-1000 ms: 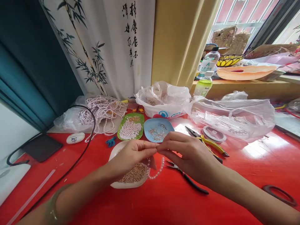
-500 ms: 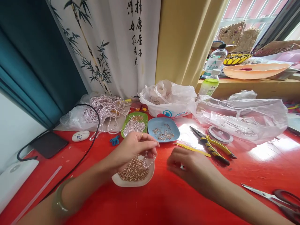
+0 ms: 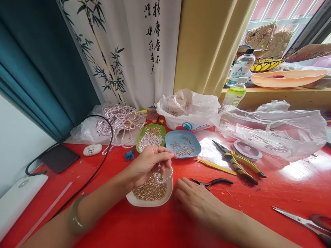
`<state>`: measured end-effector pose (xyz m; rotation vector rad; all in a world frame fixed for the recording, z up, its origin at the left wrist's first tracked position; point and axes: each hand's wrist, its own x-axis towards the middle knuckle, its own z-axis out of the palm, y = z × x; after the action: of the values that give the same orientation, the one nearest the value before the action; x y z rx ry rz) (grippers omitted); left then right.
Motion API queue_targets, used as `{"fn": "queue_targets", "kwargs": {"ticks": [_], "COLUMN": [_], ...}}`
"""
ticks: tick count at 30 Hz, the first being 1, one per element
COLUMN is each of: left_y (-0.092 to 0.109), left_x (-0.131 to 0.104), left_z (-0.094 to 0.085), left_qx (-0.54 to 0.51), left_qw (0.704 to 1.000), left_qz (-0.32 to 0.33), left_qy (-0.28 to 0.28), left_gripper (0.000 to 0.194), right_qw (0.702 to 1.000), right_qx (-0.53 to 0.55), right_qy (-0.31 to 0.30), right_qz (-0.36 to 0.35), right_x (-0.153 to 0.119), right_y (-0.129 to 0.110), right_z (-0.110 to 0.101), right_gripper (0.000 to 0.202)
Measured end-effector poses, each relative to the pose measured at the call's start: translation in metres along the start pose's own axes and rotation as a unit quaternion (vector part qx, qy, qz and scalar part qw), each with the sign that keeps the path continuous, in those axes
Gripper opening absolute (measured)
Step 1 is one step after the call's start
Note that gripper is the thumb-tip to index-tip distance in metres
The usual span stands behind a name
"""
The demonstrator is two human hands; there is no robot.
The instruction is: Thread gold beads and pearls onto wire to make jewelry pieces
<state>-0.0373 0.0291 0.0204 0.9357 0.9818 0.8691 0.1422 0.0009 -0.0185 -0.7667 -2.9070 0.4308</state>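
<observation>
My left hand [image 3: 152, 162] pinches a short string of pale pink beads [image 3: 161, 177], which hangs in a loop above the white dish of gold beads [image 3: 150, 191]. Low on the red table, beside that dish's right edge, is my right hand [image 3: 191, 198]; its fingers curl down and their tips are hidden. Black-handled small pliers [image 3: 219, 181] lie just beyond it. Behind my left hand stand a green tray of pink and gold beads [image 3: 150, 137] and a blue tray with small metal pieces [image 3: 183, 144].
Yellow tweezers [image 3: 216, 166], yellow-and-black pliers [image 3: 236, 162] and a spool [image 3: 247, 150] lie to the right, with scissors [image 3: 297, 217] nearer. Plastic bags [image 3: 274, 132] line the back. A black cable [image 3: 103, 160] crosses the left side.
My right hand has moved left and nearer to me, and the black-handled pliers now show beyond it. My left hand still holds the bead string. The view has shifted slightly.
</observation>
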Motion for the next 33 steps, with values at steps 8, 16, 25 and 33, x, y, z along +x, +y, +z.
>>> {"fn": "queue_targets", "kwargs": {"ticks": [8,16,25,33], "left_y": [-0.004,-0.019,-0.024,-0.026], "left_x": [-0.001,0.004,0.002,0.003], "left_z": [0.004,0.007,0.011,0.01], "left_qx": [0.002,0.018,0.056,0.066], "left_qw": [1.0,0.999,0.998,0.997], "left_qz": [-0.015,-0.024,-0.024,-0.022], "left_qy": [-0.017,-0.015,0.008,0.02], "left_gripper": [0.01,0.009,0.013,0.014], "right_qw": [0.899,0.685,0.622,0.6], "right_qx": [0.397,0.638,0.705,0.697], "right_qy": [0.071,0.207,0.188,0.264], "right_qz": [0.169,0.284,0.285,0.29], "right_x": [-0.007,-0.009,-0.005,-0.006], "right_y": [0.007,0.025,0.018,0.016], "right_z": [-0.026,-0.027,-0.02,-0.025], "right_gripper": [0.014,0.025,0.019,0.018]}}
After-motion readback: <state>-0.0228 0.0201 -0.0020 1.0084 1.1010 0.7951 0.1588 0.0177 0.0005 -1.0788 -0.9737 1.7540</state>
